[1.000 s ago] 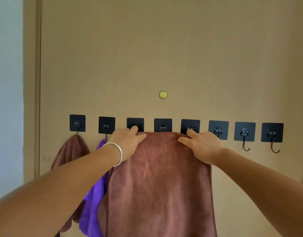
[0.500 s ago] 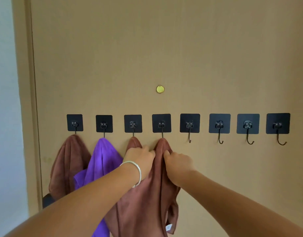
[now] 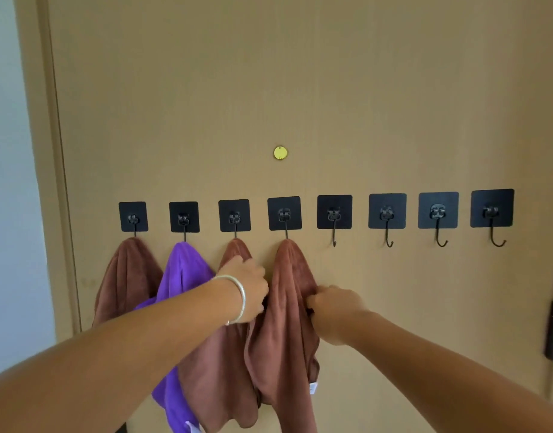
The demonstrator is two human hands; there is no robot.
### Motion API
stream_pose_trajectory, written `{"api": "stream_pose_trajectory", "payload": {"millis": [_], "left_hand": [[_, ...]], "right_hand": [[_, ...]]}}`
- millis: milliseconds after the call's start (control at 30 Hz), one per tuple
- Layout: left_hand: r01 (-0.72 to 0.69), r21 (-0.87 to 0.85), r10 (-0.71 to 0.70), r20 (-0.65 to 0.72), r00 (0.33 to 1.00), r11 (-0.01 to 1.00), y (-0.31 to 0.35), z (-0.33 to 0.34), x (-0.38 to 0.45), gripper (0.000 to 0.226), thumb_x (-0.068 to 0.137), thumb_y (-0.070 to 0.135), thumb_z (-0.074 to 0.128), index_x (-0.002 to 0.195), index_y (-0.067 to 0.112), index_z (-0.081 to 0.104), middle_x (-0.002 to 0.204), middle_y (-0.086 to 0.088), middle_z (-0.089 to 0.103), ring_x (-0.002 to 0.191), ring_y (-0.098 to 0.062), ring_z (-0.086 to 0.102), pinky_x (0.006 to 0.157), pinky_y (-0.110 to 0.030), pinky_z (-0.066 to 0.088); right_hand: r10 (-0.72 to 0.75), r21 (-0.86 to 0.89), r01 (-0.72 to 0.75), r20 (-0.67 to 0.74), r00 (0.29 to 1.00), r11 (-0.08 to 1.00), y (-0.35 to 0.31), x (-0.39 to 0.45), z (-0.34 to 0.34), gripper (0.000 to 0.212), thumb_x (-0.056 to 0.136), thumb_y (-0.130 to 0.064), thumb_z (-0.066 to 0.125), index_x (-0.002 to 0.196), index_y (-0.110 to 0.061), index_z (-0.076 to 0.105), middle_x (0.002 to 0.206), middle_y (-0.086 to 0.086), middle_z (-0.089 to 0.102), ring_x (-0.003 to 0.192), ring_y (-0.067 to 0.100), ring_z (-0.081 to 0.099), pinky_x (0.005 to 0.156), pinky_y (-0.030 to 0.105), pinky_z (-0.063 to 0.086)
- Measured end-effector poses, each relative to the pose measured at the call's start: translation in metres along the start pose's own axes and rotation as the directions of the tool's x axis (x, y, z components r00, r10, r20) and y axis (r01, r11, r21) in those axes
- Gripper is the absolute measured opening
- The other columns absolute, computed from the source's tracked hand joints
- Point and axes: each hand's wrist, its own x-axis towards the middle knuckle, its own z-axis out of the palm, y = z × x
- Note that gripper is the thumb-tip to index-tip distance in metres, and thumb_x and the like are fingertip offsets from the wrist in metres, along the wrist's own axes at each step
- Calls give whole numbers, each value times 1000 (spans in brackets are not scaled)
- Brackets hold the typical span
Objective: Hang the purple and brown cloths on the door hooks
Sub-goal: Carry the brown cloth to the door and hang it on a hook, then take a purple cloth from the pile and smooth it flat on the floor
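Brown cloth (image 3: 287, 307) now bunched on two hooks, both hands lower, fingers still clamped on it.

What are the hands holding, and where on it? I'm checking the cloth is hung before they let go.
Both hold the brown cloth hanging from the third and fourth hooks: left hand on its middle fold, right hand gripping its right edge.

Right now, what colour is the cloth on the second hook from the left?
Purple. The purple cloth shows plainly in the head view.
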Motion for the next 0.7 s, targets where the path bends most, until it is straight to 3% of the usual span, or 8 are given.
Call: {"api": "stream_pose_trajectory", "payload": {"millis": [67, 133, 267, 400, 567, 700], "left_hand": [[118, -35, -122, -130, 984, 992, -13, -23, 1, 28, 97, 28, 40, 106, 18, 65, 109, -5, 62, 96, -26, 56, 76, -38, 36], [159, -174, -209, -328, 921, 972, -20, -46, 4, 25, 95, 22, 38, 99, 19, 62, 99, -2, 60, 82, -23, 54, 66, -35, 33], [-98, -220, -78, -672, 736, 971, 0, -72, 19, 17, 92, 24, 42, 96, 20, 58, 91, 2, 53, 73, -18, 40, 63, -33, 27], [-300, -205, 43, -757, 652, 932, 46, -92, 46, 21, 91, 26, 43, 108, 19, 54, 100, 0, 54, 84, -21, 49, 69, -33, 33], [-496, -244, 138, -777, 615, 833, 104, -109, 74, 42, 93, 30, 46, 134, 19, 45, 126, 1, 54, 114, -21, 50, 99, -37, 38], [-618, -247, 216, -789, 576, 746, 142, -123, 79, 48, 94, 37, 46, 137, 18, 40, 130, 0, 52, 120, -21, 48, 103, -39, 36]], "right_hand": [[11, -2, -11, 30, 999, 1000, 12, -10, 4, 33, 92, -19, 42, 120, -25, 59, 119, 1, 57, 108, 25, 56, 81, 34, 45], [52, -19, -51, 36, 998, 999, 24, -20, 4, 34, 92, -18, 41, 121, -26, 59, 120, 0, 59, 108, 25, 57, 77, 32, 43], [203, -62, -201, 27, 979, 978, 49, -42, -5, 37, 92, -19, 39, 121, -29, 59, 121, 1, 60, 107, 25, 58, 72, 30, 38], [399, -96, -398, 0, 917, 913, 83, -80, -16, 38, 90, -16, 39, 120, -27, 59, 118, 2, 61, 104, 26, 59, 74, 31, 44], [636, -102, -636, -35, 771, 765, 120, -154, -38, 38, 92, -18, 41, 129, -23, 48, 122, 1, 54, 105, 24, 55, 79, 33, 47], [755, -148, -757, -86, 650, 636, 120, -218, -57, 40, 90, -17, 43, 130, -20, 47, 129, 2, 49, 117, 24, 48, 96, 35, 42]]}}
